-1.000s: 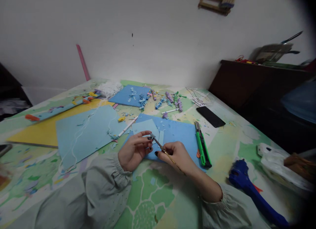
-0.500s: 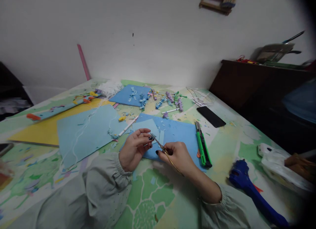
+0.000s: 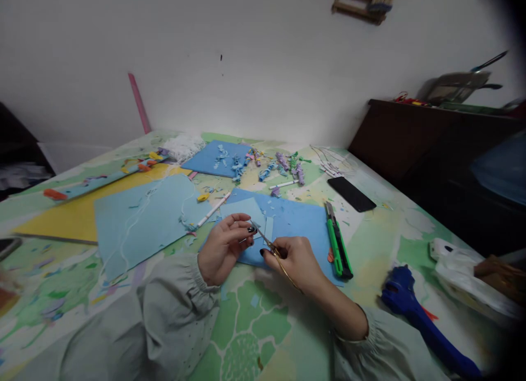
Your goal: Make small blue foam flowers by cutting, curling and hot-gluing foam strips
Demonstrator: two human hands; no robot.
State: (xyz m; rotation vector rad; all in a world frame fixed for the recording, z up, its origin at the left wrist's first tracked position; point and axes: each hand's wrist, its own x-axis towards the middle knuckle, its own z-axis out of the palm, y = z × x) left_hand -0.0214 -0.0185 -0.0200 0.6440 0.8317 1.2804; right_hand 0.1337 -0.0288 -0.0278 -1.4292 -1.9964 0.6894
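My left hand [image 3: 225, 248] is closed in a pinch near the middle, with a small piece of light blue foam at its fingertips. My right hand [image 3: 298, 261] is wrapped round a pair of gold-handled scissors [image 3: 283, 265], whose blades point up and left to my left fingertips. Under and behind both hands lies a blue foam sheet [image 3: 304, 222]. On that sheet are a light blue square [image 3: 246, 207] and a narrow light blue strip [image 3: 268, 227]. How far the blades are apart cannot be made out.
A green cutter [image 3: 339, 247], a black phone [image 3: 352, 194] and a blue glue gun [image 3: 425, 321] lie to the right. Curled foam pieces [image 3: 283, 165] are at the back. A light blue sheet [image 3: 143, 217] and a yellow sheet [image 3: 61, 222] cover the left.
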